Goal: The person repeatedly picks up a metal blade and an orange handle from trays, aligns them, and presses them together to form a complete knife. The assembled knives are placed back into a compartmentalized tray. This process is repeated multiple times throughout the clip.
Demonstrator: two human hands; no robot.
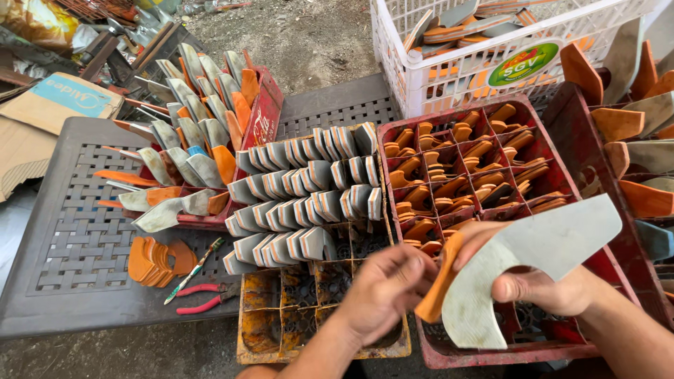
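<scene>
A curved grey blade (pixel 533 260) with an orange piece (pixel 439 284) at its near end is held low in the frame, over a red divided crate (pixel 562 158). My right hand (pixel 540 291) grips the blade from below. My left hand (pixel 386 288) pinches the orange piece at the blade's end. The red crate's cells hold several small orange handle pieces (pixel 463 168). Left of it, a yellow-brown divided crate (pixel 256 337) carries rows of grey and orange blocks (pixel 309 186).
A second red crate (pixel 263 116) at the left holds several upright grey blades with orange ends. A stack of orange pieces (pixel 151 261), red-handled pliers (pixel 207 298) and a small tool lie on the dark perforated table (pixel 63 238). A white basket (pixel 491 49) stands behind.
</scene>
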